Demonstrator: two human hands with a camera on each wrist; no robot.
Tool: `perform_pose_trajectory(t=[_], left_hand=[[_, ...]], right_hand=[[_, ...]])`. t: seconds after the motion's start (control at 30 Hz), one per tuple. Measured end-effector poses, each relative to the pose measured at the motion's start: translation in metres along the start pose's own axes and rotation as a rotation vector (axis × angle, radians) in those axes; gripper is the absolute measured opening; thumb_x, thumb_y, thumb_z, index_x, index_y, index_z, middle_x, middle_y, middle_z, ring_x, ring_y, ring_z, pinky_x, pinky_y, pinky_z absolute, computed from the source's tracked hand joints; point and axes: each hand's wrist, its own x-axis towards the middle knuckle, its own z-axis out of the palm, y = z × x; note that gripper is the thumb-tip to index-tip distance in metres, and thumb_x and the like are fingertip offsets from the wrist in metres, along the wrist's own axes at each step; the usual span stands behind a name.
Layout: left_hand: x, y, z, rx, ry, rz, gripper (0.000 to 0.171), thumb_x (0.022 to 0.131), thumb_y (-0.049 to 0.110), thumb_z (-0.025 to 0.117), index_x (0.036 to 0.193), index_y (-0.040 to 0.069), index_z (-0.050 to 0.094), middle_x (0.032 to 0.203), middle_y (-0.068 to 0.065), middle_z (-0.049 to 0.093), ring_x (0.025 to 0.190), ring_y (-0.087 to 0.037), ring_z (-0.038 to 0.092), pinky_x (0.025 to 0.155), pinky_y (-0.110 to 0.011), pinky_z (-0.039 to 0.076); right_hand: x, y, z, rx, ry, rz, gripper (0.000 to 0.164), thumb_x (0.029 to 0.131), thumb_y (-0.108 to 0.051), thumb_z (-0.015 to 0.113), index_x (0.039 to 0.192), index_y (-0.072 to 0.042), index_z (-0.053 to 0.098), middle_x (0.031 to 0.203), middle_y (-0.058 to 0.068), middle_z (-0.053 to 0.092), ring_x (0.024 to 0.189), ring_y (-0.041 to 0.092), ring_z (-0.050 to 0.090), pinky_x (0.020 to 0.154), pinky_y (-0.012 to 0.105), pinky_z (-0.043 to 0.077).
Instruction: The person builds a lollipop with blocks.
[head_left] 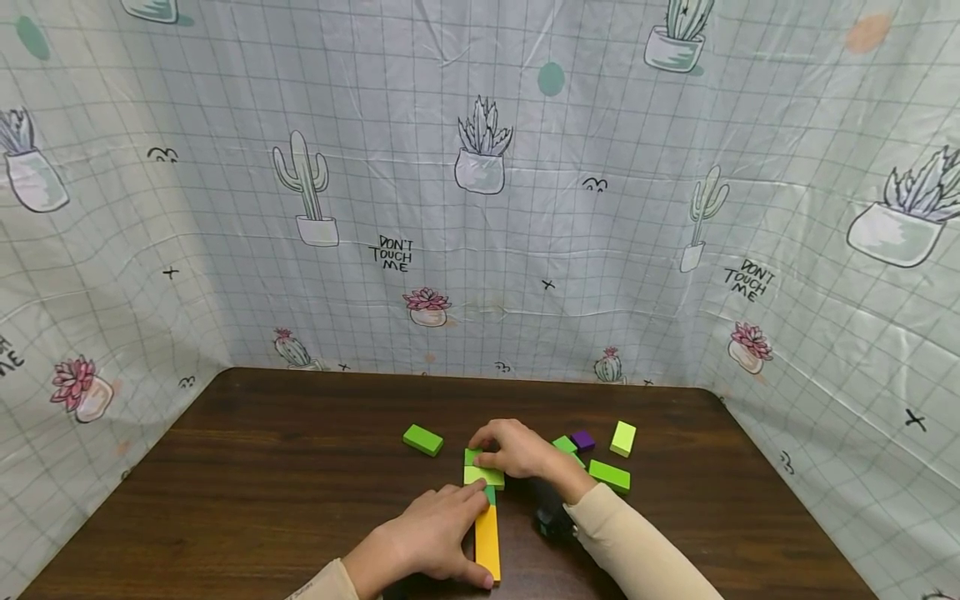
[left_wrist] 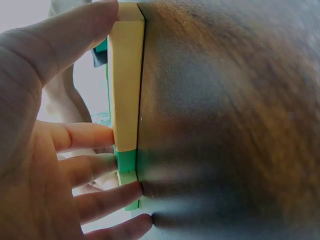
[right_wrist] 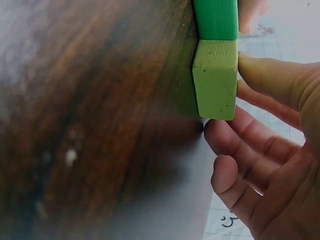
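A row of blocks runs away from the near table edge: a long yellow block (head_left: pixel 487 546), a short teal block (head_left: pixel 491 495), a light green block (head_left: pixel 483 477) lying crosswise, and a bright green block (head_left: pixel 471 457) at the far end. My left hand (head_left: pixel 442 529) lies along the row's left side. Its thumb touches the yellow block's near end, with the fingers stretched and spread toward the light green block. My right hand (head_left: pixel 517 450) curls over the far end, thumb and fingers about the bright green block, which the hand partly covers.
Left of the row lies a loose green block (head_left: pixel 423 440). To the right are another green block (head_left: pixel 610 476), a yellow-green block (head_left: pixel 623 438) and a purple block (head_left: pixel 582 441). More green blocks (head_left: pixel 565 445) are partly hidden behind my right wrist. A patterned curtain (head_left: pixel 480 250) surrounds the brown table (head_left: pixel 300 450).
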Motion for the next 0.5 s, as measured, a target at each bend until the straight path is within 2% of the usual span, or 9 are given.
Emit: perform_pose_trajectory(t=[0.5], left_hand=[[0.0012, -0.0009, 0.0002, 0.007, -0.004, -0.002, 0.075, 0.069, 0.072, 0.068, 0.122, 0.022, 0.052, 0.147, -0.003, 0.041, 0.124, -0.023, 0.047, 0.091, -0.043, 0.046]], right_hand=[[0.0008, 0.0005, 0.0014, 0.007, 0.000, -0.005, 0.023, 0.091, -0.020, 0.067, 0.113, -0.014, 0.070, 0.101, -0.004, 0.064, 0.086, 0.008, 0.058, 0.074, 0.024, 0.049]])
